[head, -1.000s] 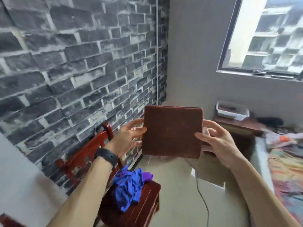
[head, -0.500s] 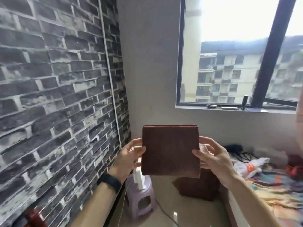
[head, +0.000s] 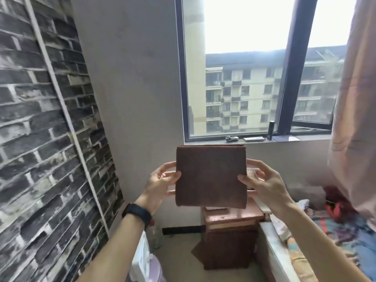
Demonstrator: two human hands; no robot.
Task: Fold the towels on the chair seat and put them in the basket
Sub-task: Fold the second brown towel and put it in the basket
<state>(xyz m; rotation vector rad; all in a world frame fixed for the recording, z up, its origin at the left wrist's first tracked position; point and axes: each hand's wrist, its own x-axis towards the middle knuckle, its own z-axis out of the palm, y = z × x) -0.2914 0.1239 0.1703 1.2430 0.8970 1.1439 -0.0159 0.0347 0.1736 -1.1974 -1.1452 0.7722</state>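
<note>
A brown towel [head: 210, 177], folded into a neat square, is held upright in the air in front of me. My left hand [head: 160, 185] pinches its left edge, thumb on the near face. My right hand [head: 262, 185] grips its right edge the same way. A black band sits on my left wrist. The chair and its other towels are out of view. A clear rim behind my right fingers may be the basket, but I cannot tell.
A brown bedside cabinet [head: 230, 237] stands below the towel, against the wall under the window [head: 244, 68]. A bed with a patterned cover [head: 335, 241] lies at right. A pale stool [head: 146, 265] sits low at left beside the brick wall [head: 40, 139]. A pink curtain [head: 354, 119] hangs at right.
My view has swung right and upward, away from the chair with the blue towel, toward the window and cabinet. Both hands keep the same hold on the folded brown towel.
</note>
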